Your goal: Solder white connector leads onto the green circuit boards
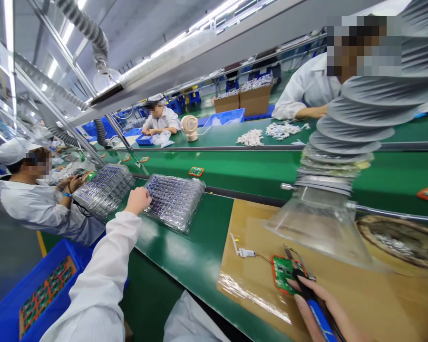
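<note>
My left hand (pixel 138 200) is at the left edge of a stack of clear plastic trays (pixel 174 199), whose pockets hold small blue-and-white parts. Its fingers are curled together, and what they pinch, if anything, is hidden. My right hand (pixel 319 304) grips a soldering iron (pixel 316 311) by its blue and black handle. The iron's tip lies over a green circuit board (pixel 282 274) with an orange border. Thin wires run from this board to a small white connector (pixel 247 253), with a thin white strip beside it, on the tan mat (pixel 246 223).
A clear fume hood (pixel 317 225) on a ribbed duct (pixel 364 114) hangs above the mat. At right lies a round dish (pixel 395 240) with metallic bits. Behind runs a green conveyor (pixel 242 168) carrying boards. A blue bin (pixel 67 251) holds board panels. Co-workers sit left and opposite.
</note>
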Demonstrator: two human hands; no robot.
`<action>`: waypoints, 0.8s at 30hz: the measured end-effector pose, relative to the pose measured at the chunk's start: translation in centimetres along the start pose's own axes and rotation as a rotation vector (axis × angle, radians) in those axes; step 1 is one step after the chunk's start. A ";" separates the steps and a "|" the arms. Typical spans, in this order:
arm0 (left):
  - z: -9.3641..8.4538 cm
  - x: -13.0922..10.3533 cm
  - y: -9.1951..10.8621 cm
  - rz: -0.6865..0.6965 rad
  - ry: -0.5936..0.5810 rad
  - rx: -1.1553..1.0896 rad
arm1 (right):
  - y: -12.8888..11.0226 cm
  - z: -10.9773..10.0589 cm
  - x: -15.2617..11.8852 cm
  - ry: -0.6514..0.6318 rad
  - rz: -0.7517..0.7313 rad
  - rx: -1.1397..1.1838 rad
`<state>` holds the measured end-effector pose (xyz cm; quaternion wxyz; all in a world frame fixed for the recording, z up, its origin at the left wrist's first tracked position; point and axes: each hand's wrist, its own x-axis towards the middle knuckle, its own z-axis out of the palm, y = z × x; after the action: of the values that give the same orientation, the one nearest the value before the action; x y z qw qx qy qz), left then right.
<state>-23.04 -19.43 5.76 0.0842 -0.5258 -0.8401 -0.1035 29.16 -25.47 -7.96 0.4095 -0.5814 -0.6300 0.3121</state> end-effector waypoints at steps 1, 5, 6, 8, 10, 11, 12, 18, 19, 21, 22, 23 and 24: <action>-0.3 -0.3 0.0 -0.022 0.037 -0.043 | 0.3 -0.2 -0.1 -0.019 -0.011 -0.027; -0.3 -3.2 2.5 -0.114 0.251 -0.358 | 0.5 -0.2 -0.6 -0.021 -0.117 -0.083; 0.1 -4.4 4.0 -0.117 0.329 -0.581 | 0.5 -0.1 -0.6 -0.018 -0.163 -0.088; 1.0 -7.5 8.2 -0.066 0.316 -1.050 | 0.5 0.2 -0.4 0.010 -0.213 -0.129; 1.9 -11.3 13.3 -0.013 0.013 -1.357 | 0.4 0.2 -0.2 0.020 -0.246 -0.156; 2.4 -13.2 15.9 -0.005 -0.222 -1.471 | 0.3 0.2 -0.1 0.031 -0.258 -0.166; 2.8 -14.9 18.3 -0.020 -0.425 -1.565 | 0.2 0.1 -0.1 0.037 -0.269 -0.175; 5.0 -19.7 26.8 0.043 -1.123 -1.523 | -1.1 -0.6 -1.2 0.073 -0.186 0.036; 5.1 -19.9 27.2 0.044 -1.156 -1.493 | -1.4 -0.6 -1.5 0.073 -0.133 0.127; 5.2 -20.1 27.6 0.036 -1.182 -1.460 | -2.0 -0.4 -1.9 0.091 -0.036 0.286; 5.2 -20.3 27.7 0.034 -1.191 -1.448 | -2.3 -0.2 -2.1 0.110 -0.003 0.346; 5.2 -20.4 27.8 0.035 -1.197 -1.438 | -2.6 0.0 -2.1 0.130 0.022 0.396; 5.2 -20.5 27.8 0.038 -1.198 -1.431 | -2.8 0.2 -2.1 0.148 0.043 0.440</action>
<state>10.76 -23.99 -2.01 -0.7053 -0.4319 -0.4711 -0.3067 27.59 -27.93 -5.92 0.5646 -0.5126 -0.5025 0.4073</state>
